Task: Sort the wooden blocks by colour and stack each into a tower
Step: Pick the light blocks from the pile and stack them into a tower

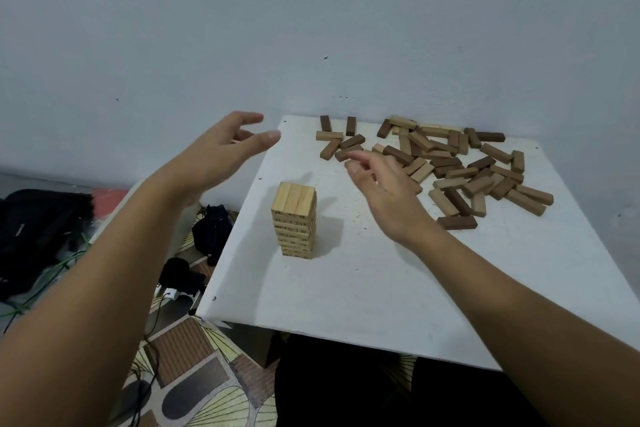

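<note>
Right hand (388,191) hides blocks (460,166), tower (294,218) clear

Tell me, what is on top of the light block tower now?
Nothing lies on the light block tower: its top layer of three pale blocks is bare. Both hands are beside it, not over it. The layers below show only their sides.

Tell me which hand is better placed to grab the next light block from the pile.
Probably the right hand: it hangs open at the near edge of the loose pile. The left hand, also open, sits beyond the table's left edge.
</note>
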`<action>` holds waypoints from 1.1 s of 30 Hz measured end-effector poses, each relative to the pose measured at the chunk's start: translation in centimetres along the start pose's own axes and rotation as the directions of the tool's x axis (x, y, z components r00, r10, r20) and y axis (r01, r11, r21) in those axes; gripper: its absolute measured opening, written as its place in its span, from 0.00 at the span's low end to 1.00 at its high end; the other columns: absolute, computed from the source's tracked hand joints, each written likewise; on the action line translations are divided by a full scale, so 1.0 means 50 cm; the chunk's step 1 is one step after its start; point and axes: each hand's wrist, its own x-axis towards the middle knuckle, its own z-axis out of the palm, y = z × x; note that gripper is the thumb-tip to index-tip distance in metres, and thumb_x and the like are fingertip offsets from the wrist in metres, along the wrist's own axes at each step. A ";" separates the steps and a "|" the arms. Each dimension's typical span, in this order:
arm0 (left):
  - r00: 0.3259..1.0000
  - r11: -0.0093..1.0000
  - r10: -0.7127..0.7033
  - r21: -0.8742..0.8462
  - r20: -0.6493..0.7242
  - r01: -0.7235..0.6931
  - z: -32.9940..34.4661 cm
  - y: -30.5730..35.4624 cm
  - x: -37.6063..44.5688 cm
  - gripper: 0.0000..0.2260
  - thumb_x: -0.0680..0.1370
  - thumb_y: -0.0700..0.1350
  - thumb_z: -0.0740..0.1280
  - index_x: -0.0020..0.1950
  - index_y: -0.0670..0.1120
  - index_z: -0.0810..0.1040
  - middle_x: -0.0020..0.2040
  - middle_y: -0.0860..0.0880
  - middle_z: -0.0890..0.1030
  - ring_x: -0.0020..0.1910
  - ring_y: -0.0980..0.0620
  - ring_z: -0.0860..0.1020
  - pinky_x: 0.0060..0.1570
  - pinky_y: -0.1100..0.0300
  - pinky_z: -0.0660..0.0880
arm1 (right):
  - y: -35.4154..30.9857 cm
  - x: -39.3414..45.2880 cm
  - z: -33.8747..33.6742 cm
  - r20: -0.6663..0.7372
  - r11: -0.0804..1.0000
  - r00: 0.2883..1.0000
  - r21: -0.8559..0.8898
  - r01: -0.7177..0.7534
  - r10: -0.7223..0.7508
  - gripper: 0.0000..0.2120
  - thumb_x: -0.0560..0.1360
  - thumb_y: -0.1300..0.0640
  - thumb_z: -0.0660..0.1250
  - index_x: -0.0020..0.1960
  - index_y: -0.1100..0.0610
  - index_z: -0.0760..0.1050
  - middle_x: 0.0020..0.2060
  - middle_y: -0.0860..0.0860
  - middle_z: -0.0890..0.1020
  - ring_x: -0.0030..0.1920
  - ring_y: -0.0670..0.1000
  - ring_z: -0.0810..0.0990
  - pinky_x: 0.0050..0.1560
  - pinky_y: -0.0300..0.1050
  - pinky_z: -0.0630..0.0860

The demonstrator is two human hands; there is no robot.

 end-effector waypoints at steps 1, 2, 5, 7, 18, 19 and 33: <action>0.999 0.988 0.011 0.157 -0.039 -0.005 0.005 0.021 0.008 0.34 0.76 0.69 0.69 0.78 0.59 0.67 0.69 0.49 0.76 0.68 0.47 0.74 0.69 0.45 0.72 | 0.012 0.008 -0.018 -0.023 0.996 1.000 -0.083 -0.008 0.006 0.21 0.82 0.36 0.57 0.72 0.42 0.72 0.66 0.45 0.72 0.71 0.50 0.67 0.70 0.50 0.65; 0.997 0.949 0.032 0.314 -0.068 -0.009 0.011 0.043 0.016 0.35 0.77 0.68 0.68 0.80 0.58 0.63 0.73 0.47 0.72 0.72 0.44 0.70 0.71 0.42 0.69 | 0.022 0.015 -0.036 -0.027 0.986 1.000 -0.167 -0.019 0.014 0.21 0.83 0.37 0.57 0.73 0.43 0.71 0.68 0.47 0.72 0.73 0.51 0.65 0.71 0.49 0.63; 0.993 0.801 0.095 0.598 -0.074 -0.032 0.060 0.138 0.040 0.36 0.81 0.65 0.63 0.84 0.54 0.52 0.81 0.43 0.59 0.80 0.39 0.55 0.75 0.38 0.60 | 0.062 0.031 -0.101 -0.020 0.916 0.998 -0.398 -0.056 0.053 0.29 0.82 0.34 0.54 0.77 0.46 0.66 0.75 0.52 0.67 0.76 0.57 0.59 0.72 0.53 0.59; 0.990 0.715 0.134 0.696 -0.033 -0.074 0.109 0.196 0.064 0.37 0.83 0.64 0.61 0.85 0.52 0.49 0.83 0.42 0.55 0.81 0.39 0.52 0.76 0.39 0.58 | 0.094 0.042 -0.146 -0.013 0.851 0.997 -0.519 -0.076 0.081 0.36 0.80 0.28 0.49 0.80 0.48 0.61 0.80 0.54 0.61 0.79 0.60 0.55 0.77 0.59 0.56; 0.993 0.685 0.047 0.720 0.105 -0.108 0.475 0.218 0.231 0.24 0.85 0.55 0.56 0.81 0.51 0.60 0.75 0.39 0.67 0.74 0.36 0.62 0.68 0.41 0.65 | 0.252 0.092 -0.303 0.069 0.652 0.939 -0.737 -0.180 0.337 0.35 0.82 0.31 0.48 0.84 0.47 0.51 0.83 0.54 0.52 0.82 0.61 0.49 0.79 0.64 0.50; 0.995 0.700 0.056 0.707 0.078 -0.095 0.497 0.207 0.245 0.23 0.85 0.55 0.55 0.80 0.50 0.63 0.73 0.39 0.69 0.73 0.36 0.64 0.67 0.41 0.66 | 0.263 0.102 -0.312 0.073 0.655 0.943 -0.737 -0.169 0.326 0.34 0.82 0.32 0.49 0.83 0.47 0.52 0.83 0.55 0.53 0.82 0.61 0.51 0.78 0.64 0.52; 0.992 0.816 0.045 0.577 -0.118 0.031 0.638 0.123 0.495 0.25 0.86 0.57 0.54 0.82 0.51 0.59 0.80 0.43 0.64 0.78 0.37 0.59 0.74 0.39 0.58 | 0.392 0.319 -0.328 0.098 0.751 0.989 -0.660 -0.019 0.112 0.24 0.84 0.41 0.54 0.76 0.50 0.66 0.75 0.52 0.68 0.74 0.59 0.64 0.75 0.63 0.60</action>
